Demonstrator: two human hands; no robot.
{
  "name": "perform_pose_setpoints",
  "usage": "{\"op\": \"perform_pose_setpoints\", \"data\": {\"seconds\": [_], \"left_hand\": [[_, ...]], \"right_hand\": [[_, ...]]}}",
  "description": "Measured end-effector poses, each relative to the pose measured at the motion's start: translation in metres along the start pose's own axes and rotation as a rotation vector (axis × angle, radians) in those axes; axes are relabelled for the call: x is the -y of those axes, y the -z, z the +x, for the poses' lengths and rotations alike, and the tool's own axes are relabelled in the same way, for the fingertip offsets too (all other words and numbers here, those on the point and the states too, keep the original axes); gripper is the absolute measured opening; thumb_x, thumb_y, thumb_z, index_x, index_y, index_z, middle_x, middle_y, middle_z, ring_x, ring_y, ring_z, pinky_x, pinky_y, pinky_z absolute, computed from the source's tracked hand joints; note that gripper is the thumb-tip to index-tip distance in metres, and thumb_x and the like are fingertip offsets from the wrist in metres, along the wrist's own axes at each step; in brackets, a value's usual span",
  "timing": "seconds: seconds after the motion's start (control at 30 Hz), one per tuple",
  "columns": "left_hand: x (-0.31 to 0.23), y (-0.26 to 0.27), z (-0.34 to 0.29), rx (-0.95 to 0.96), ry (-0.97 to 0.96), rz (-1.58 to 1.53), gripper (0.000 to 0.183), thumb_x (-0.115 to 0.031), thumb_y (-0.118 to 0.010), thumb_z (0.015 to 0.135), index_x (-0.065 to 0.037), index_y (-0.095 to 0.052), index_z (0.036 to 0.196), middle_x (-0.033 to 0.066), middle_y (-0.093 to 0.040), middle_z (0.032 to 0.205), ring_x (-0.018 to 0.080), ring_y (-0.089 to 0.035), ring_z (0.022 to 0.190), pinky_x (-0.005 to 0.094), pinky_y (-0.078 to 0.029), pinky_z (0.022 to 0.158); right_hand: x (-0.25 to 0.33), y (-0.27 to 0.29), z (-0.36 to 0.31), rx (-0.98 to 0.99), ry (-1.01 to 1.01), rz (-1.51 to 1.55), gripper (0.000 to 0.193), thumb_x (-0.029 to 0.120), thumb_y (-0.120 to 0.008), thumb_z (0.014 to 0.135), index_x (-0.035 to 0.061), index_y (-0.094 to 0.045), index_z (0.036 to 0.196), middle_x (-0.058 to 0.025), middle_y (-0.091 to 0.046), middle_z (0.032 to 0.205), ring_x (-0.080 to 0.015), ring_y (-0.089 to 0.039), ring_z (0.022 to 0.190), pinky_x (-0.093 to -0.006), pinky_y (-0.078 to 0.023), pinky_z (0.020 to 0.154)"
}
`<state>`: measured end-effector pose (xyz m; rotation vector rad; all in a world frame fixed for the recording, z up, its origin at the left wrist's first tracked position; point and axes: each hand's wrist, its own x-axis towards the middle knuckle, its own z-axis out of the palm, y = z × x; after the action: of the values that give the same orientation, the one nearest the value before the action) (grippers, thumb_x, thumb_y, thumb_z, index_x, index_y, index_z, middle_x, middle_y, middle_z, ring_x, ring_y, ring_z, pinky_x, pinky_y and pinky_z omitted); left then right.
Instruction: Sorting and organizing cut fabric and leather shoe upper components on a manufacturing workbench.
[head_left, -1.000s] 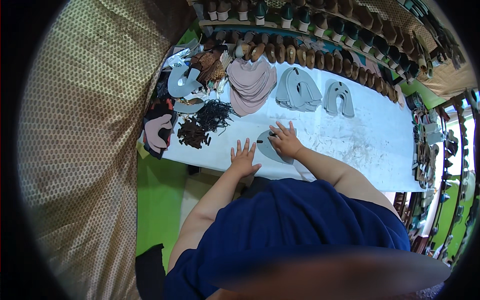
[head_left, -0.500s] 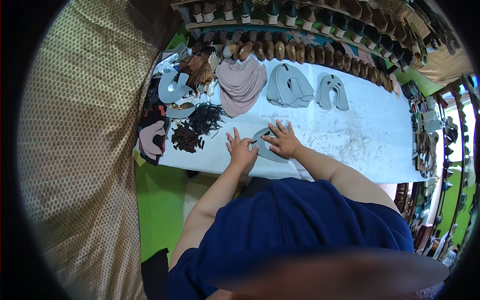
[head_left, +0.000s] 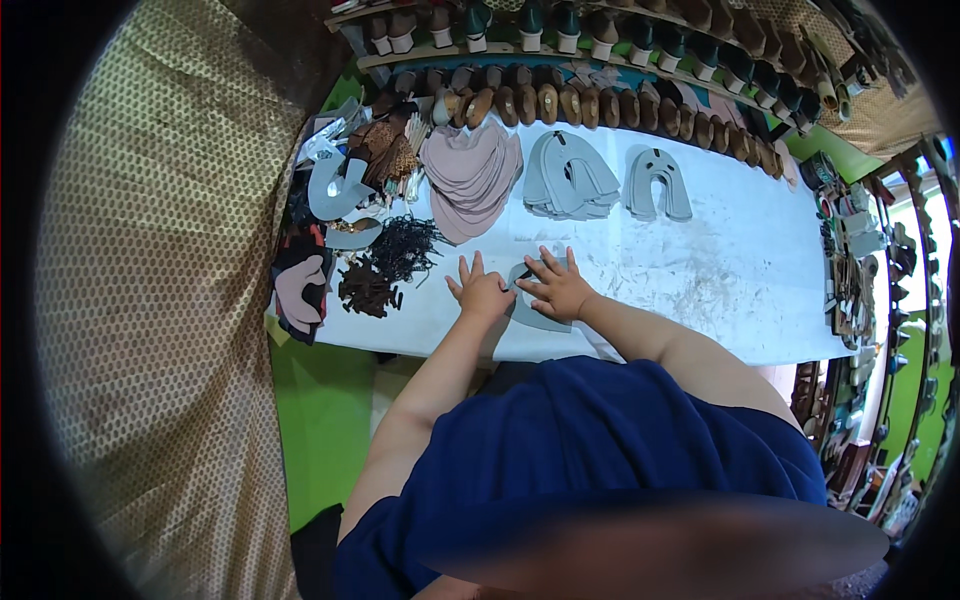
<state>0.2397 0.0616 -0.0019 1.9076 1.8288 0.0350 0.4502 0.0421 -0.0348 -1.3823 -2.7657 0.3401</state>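
Note:
A grey curved shoe-upper piece [head_left: 538, 313] lies flat near the table's front edge, largely covered by my hands. My right hand [head_left: 562, 290] rests over it, palm down, with fingers spread. At its left edge my left hand [head_left: 484, 294] pinches thumb and forefinger together on what looks like a small dark strip, mostly hidden; its other fingers point up and apart. Left of my hands are a heap of short dark brown strips [head_left: 368, 288] and a tangle of thin black strips [head_left: 408, 248].
Behind lie a stack of pink pieces [head_left: 470, 185], a fanned grey stack [head_left: 568, 180] and a smaller grey stack [head_left: 658, 188]. Scraps and a grey curved piece [head_left: 335, 190] crowd the left end. Shoes [head_left: 548, 103] line the back; tools [head_left: 848, 260] crowd the right edge.
My right hand's fingers have shifted toward my left hand's pinch, and the two are closer together. My left hand has turned slightly inward. The whole view has shifted a little.

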Motion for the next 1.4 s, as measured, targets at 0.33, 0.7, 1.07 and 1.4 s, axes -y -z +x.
{"op": "perform_pose_setpoints", "data": {"seconds": [0.33, 0.7, 1.07, 1.4], "left_hand": [[0.002, -0.007, -0.006, -0.089, 0.108, -0.179, 0.025, -0.041, -0.074, 0.076, -0.02, -0.079, 0.087, 0.0172, -0.022, 0.162, 0.0453, 0.0, 0.15, 0.0724, -0.001, 0.111], [-0.013, -0.015, 0.011, -0.036, 0.134, -0.203, 0.015, -0.029, -0.072, 0.08, -0.015, -0.077, 0.08, 0.0125, -0.021, 0.164, 0.0442, -0.002, 0.151, 0.0762, -0.003, 0.108], [-0.006, -0.025, 0.002, -0.166, 0.024, -0.325, 0.022, -0.034, -0.066, 0.087, -0.016, -0.078, 0.083, 0.0157, -0.018, 0.164, 0.0489, 0.003, 0.149, 0.0741, 0.002, 0.109], [0.005, -0.027, 0.002, -0.184, -0.117, -0.187, 0.033, -0.042, -0.051, 0.095, -0.028, -0.08, 0.098, 0.0151, -0.013, 0.165, 0.0499, 0.007, 0.148, 0.0715, 0.007, 0.109]], "right_hand": [[-0.023, 0.005, 0.017, 0.004, 0.168, 0.063, 0.048, 0.052, -0.055, 0.09, 0.0329, -0.058, 0.134, -0.0048, -0.026, 0.161, -0.0356, -0.013, 0.151, -0.0759, -0.008, 0.11], [-0.031, 0.001, 0.022, -0.033, 0.252, 0.033, 0.051, 0.052, -0.055, 0.09, 0.03, -0.057, 0.135, -0.0048, -0.03, 0.16, -0.0334, -0.016, 0.151, -0.0746, -0.011, 0.111], [-0.033, 0.009, 0.021, -0.06, 0.254, 0.124, 0.054, 0.05, -0.059, 0.088, 0.0245, -0.058, 0.135, -0.008, -0.031, 0.159, -0.0344, -0.019, 0.15, -0.0721, -0.013, 0.112], [-0.045, -0.008, 0.014, -0.345, 0.224, 0.321, 0.044, 0.048, -0.061, 0.086, 0.0168, -0.069, 0.116, -0.01, -0.035, 0.156, -0.0326, -0.025, 0.147, -0.0706, -0.011, 0.113]]}}
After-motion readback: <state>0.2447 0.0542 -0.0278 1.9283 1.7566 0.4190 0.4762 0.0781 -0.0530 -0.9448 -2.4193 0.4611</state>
